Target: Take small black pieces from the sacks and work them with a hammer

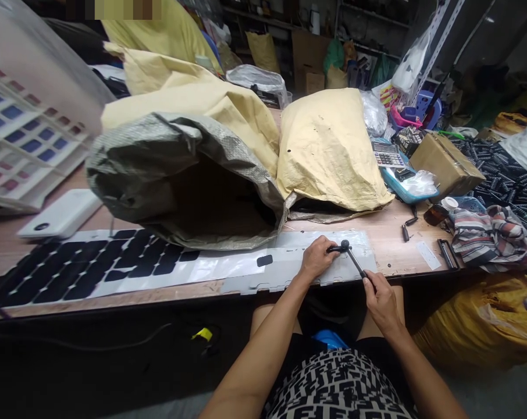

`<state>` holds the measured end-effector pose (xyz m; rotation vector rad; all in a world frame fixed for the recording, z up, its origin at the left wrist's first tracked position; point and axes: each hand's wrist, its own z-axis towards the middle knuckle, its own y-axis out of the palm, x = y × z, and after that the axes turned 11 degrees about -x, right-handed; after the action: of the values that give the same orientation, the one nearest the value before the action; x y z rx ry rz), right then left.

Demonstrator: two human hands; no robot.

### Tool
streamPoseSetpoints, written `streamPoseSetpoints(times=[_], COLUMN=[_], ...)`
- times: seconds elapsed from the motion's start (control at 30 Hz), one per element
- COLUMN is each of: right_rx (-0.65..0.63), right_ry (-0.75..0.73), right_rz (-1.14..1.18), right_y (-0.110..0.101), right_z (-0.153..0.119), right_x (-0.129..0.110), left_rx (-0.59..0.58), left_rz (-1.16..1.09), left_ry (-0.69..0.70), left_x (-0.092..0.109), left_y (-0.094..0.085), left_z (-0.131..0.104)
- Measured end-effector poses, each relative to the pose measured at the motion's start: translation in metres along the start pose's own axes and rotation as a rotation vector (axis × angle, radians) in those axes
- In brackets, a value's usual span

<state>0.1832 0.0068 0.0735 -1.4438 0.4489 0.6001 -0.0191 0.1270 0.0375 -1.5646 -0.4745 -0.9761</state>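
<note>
My left hand (318, 256) is closed around a small black part (334, 249) above the grey sheet (281, 273) at the table's front edge. My right hand (381, 299) grips the dark handle of a thin metal tool (356, 262). The tool's far end meets a round black knob (345, 245) beside my left fingertips. One dark rounded sticker (264, 260) lies on the white sheet to the left. More dark stickers (78, 262) cover the sheet further left.
An open sack (228, 238) and a yellowish sack (328, 145) stand behind my hands. At the right are a cardboard box (447, 163), a brown bottle (435, 214), a striped cloth (490, 233) and black parts (499, 174). A white basket (32, 157) stands left.
</note>
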Motion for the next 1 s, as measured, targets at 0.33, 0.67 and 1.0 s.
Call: streamPoseSetpoints(times=[0.33,0.67,1.0], right_rx=[-0.002,0.15,0.166], right_ry=[-0.024,0.146,0.146], right_rz=[0.006,-0.54,-0.727], right_y=[0.006,-0.021,-0.008], right_z=[0.008,0.101,0.112], right_x=[-0.003,0.048,0.048], left_rx=[-0.013,-0.009,-0.019], left_rz=[-0.033,0.018,-0.06], left_ry=[-0.021,-0.015,0.135], left_x=[0.004,0.003,0.009], left_y=[-0.003,-0.002,-0.006], left_z=[0.0,0.0,-0.015])
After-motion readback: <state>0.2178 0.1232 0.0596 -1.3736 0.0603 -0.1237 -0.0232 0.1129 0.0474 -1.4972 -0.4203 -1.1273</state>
